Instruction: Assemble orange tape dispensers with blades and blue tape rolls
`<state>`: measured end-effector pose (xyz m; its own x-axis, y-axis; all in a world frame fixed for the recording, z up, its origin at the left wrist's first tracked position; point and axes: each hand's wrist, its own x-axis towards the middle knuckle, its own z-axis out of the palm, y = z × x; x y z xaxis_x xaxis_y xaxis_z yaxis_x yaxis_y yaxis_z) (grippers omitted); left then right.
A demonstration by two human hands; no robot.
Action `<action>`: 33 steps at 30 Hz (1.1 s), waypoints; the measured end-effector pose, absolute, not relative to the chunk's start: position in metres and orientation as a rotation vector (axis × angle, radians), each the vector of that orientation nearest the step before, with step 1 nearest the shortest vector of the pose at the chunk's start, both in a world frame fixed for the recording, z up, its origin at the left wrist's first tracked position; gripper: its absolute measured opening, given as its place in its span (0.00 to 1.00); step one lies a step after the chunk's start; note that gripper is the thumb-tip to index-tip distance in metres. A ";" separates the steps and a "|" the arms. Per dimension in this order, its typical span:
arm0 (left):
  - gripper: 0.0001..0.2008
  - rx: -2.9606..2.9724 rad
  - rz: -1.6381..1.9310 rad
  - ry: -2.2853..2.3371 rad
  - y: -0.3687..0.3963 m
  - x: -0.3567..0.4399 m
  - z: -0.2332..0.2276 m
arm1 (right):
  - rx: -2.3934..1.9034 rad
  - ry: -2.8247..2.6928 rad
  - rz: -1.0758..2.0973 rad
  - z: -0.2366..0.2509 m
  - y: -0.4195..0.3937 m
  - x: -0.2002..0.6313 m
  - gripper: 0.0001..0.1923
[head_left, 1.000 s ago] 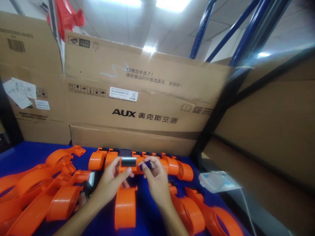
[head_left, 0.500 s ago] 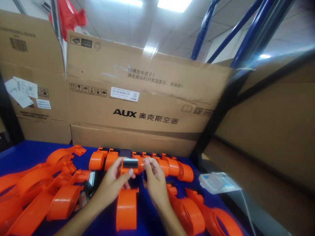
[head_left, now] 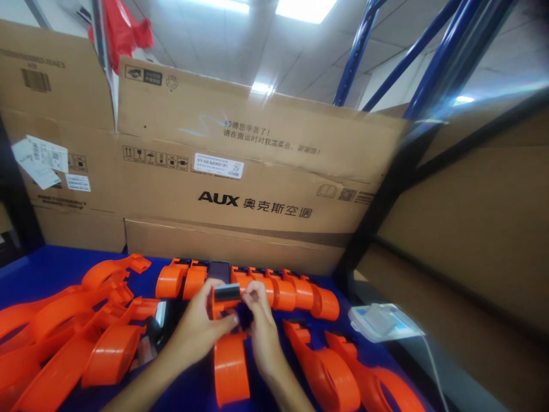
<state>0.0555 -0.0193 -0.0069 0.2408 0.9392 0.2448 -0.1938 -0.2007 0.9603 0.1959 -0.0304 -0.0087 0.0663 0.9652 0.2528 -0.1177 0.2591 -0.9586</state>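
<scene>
An orange plastic tape dispenser [head_left: 231,371] is held up over the blue surface, its broad ring hanging down toward me. Across its upper end lies a dark plate with a silvery toothed-looking edge [head_left: 227,293]. My left hand [head_left: 208,317] is closed around the left side of this end, thumb across the front below the plate. Just off the plate's right end, my right hand [head_left: 259,312] has its thumb and fingertips pinched together; what is between them is hidden. Behind the hands stands a row of similar orange dispensers [head_left: 283,293].
More orange dispensers [head_left: 111,355] pile up at left, beside dark and silvery small parts [head_left: 160,315]. Others [head_left: 334,377] lie at right. A dark phone-like slab [head_left: 219,270] stands in the back row. A clear plastic case [head_left: 381,320] sits right, before a cardboard wall [head_left: 257,229].
The held dispenser has tilted, its ring swinging slightly right and its plate turning edge-up. My right hand has shifted a little left and down, fingers more curled.
</scene>
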 end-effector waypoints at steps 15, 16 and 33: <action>0.23 1.253 1.238 0.860 -0.004 0.048 -0.015 | -0.826 -1.039 1.043 0.007 -0.027 0.213 0.16; 0.24 1.256 1.241 0.863 -0.004 0.048 -0.015 | -0.834 -1.042 1.035 0.006 -0.026 0.213 0.15; 0.22 1.340 1.240 0.845 -0.005 0.047 -0.014 | -0.776 -1.113 0.820 -0.004 -0.024 0.209 0.08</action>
<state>0.0472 -0.0054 -0.0137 0.2061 0.9567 0.2057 -0.1582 -0.1748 0.9718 0.2090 -0.0237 -0.0039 0.2289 0.8657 0.4452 -0.1688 0.4857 -0.8577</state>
